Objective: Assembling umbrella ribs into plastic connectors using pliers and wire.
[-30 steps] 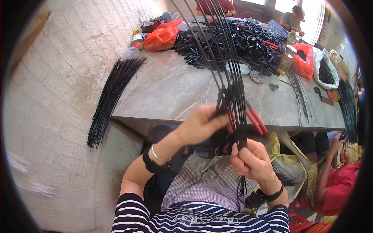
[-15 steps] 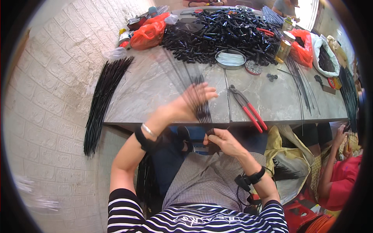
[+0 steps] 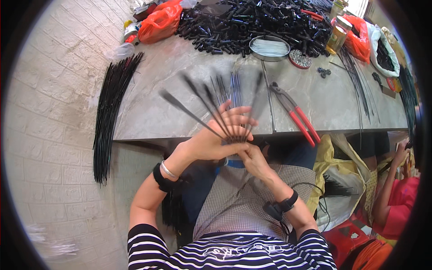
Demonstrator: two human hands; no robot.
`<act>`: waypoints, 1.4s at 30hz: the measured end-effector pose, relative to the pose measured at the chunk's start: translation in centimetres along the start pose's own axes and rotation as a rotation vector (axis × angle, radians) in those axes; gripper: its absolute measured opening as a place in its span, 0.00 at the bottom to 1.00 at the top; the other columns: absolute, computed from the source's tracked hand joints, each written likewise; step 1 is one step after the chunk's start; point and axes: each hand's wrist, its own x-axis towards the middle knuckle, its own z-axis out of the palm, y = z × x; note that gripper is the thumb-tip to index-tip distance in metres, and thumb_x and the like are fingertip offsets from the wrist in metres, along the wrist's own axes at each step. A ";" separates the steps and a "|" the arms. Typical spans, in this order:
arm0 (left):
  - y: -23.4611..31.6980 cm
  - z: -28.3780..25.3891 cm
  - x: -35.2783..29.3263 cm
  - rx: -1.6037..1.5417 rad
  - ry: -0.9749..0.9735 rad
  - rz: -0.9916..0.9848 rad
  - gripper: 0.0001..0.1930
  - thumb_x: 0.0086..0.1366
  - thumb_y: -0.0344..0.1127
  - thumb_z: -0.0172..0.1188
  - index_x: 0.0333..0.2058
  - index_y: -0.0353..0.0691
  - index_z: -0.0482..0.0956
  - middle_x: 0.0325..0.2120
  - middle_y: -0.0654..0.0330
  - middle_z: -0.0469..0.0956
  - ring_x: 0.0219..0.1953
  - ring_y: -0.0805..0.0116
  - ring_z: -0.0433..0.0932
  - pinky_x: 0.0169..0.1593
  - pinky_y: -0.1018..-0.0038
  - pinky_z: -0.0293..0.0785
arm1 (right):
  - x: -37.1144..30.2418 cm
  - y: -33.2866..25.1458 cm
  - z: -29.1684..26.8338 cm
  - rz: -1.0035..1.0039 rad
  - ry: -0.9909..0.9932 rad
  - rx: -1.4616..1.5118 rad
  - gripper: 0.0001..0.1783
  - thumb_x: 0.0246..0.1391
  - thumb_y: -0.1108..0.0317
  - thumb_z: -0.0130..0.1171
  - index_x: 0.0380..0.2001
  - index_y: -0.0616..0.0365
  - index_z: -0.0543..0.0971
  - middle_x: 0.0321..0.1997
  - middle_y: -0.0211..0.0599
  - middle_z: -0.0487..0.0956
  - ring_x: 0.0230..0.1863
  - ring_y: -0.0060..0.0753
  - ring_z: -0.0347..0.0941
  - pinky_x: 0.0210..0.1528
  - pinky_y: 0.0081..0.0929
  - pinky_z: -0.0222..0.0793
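Note:
My right hand (image 3: 256, 159) is closed on the lower ends of a bundle of thin black rods (image 3: 215, 110), in front of the table edge. The rods fan out upward from there, their upper ends blurred. My left hand (image 3: 204, 137) lies against the fan with its fingers stretched out across the rods. Its thumb reaches along the gathered lower ends and meets my right hand. Where the two hands meet, the rod ends are partly hidden. Red-handled pliers (image 3: 295, 114) lie on the table to the right of the hands.
A bundle of long black rods (image 3: 114, 117) overhangs the table's left edge by a brick wall. Farther back lie a heap of black tubes (image 3: 252, 27), a round tin of pale sticks (image 3: 270, 48) and a dish of small metal parts (image 3: 300, 58). Another person's arm (image 3: 389, 180) shows at right.
My left hand has moved right and down, close to my right hand. The rods now spread in a wider fan. The view has shifted, so the table's far side is cut off more.

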 end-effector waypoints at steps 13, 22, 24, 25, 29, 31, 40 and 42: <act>-0.7 -0.4 -0.1 0.111 -0.165 0.033 0.07 0.58 0.39 0.63 0.35 0.49 0.81 0.55 0.61 0.72 0.65 0.55 0.61 0.68 0.48 0.46 | 0.6 2.6 0.9 -0.139 0.125 -0.197 0.11 0.59 0.74 0.49 0.43 0.63 0.75 0.41 0.55 0.78 0.44 0.56 0.75 0.44 0.38 0.70; -1.1 0.1 0.9 0.118 -0.154 0.136 0.07 0.57 0.38 0.63 0.35 0.49 0.80 0.56 0.60 0.71 0.65 0.57 0.62 0.67 0.49 0.49 | 1.1 6.4 1.1 0.043 0.014 -0.067 0.13 0.55 0.76 0.51 0.43 0.61 0.77 0.41 0.54 0.78 0.45 0.56 0.75 0.45 0.40 0.70; -2.3 0.6 0.6 0.183 -0.244 0.150 0.05 0.58 0.36 0.60 0.35 0.49 0.79 0.58 0.61 0.69 0.65 0.58 0.61 0.67 0.49 0.51 | 1.8 6.3 1.3 -0.053 -0.016 -0.013 0.14 0.50 0.79 0.51 0.41 0.62 0.78 0.40 0.54 0.79 0.44 0.55 0.76 0.45 0.40 0.70; -2.1 0.1 0.7 0.185 -0.246 0.151 0.05 0.58 0.36 0.60 0.35 0.49 0.79 0.58 0.61 0.69 0.65 0.58 0.61 0.67 0.49 0.51 | 2.0 5.0 1.4 -0.056 -0.015 -0.011 0.14 0.50 0.79 0.51 0.41 0.62 0.78 0.40 0.54 0.79 0.44 0.55 0.76 0.45 0.40 0.70; -1.1 -0.1 1.1 0.206 -0.108 0.206 0.08 0.58 0.38 0.61 0.37 0.48 0.78 0.59 0.62 0.68 0.64 0.57 0.62 0.67 0.49 0.51 | 1.0 5.0 1.9 0.013 0.037 0.007 0.14 0.51 0.79 0.50 0.42 0.62 0.77 0.38 0.54 0.79 0.42 0.54 0.76 0.44 0.40 0.70; -2.4 0.2 1.2 0.141 -0.271 0.088 0.07 0.59 0.42 0.62 0.35 0.51 0.81 0.61 0.60 0.67 0.66 0.56 0.60 0.68 0.49 0.48 | 2.5 4.5 1.8 -0.033 0.033 -0.117 0.14 0.53 0.78 0.50 0.43 0.62 0.76 0.38 0.54 0.79 0.42 0.54 0.76 0.43 0.40 0.71; -2.8 0.2 1.4 0.248 -0.279 0.129 0.08 0.58 0.46 0.62 0.34 0.53 0.80 0.63 0.61 0.63 0.67 0.58 0.58 0.68 0.48 0.49 | 1.6 3.3 0.6 0.007 0.022 -0.244 0.11 0.54 0.78 0.50 0.40 0.62 0.76 0.37 0.53 0.79 0.42 0.56 0.76 0.43 0.41 0.71; -2.9 0.2 1.4 0.203 -0.275 0.100 0.09 0.58 0.46 0.62 0.35 0.53 0.80 0.63 0.62 0.63 0.67 0.58 0.58 0.68 0.49 0.49 | 1.5 3.6 0.8 0.001 0.050 -0.238 0.11 0.54 0.77 0.51 0.41 0.61 0.76 0.38 0.53 0.79 0.43 0.56 0.75 0.44 0.42 0.71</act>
